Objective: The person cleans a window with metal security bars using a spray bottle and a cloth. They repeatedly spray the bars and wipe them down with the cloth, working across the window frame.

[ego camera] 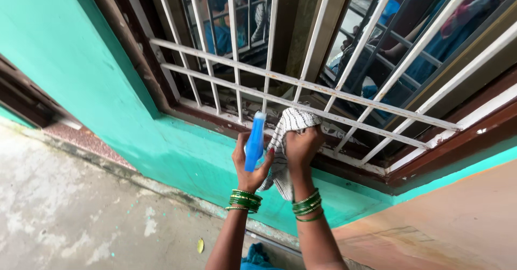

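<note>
Nearest me, my left hand (249,165) is wrapped around a blue spray bottle (254,142), upright below the white window grille (301,81). My right hand (301,147) clutches a checked cloth (285,135) against the lower bar: wiping, I judge. Next needs firm strokes along it. No labels visible.

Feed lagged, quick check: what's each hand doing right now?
Left hand: closed around a blue spray bottle.
Right hand: closed on a striped cloth at the window grille.

Hands with blue spray bottle (254,142) and checked cloth (286,135) (at white window grille (344,95))
</note>
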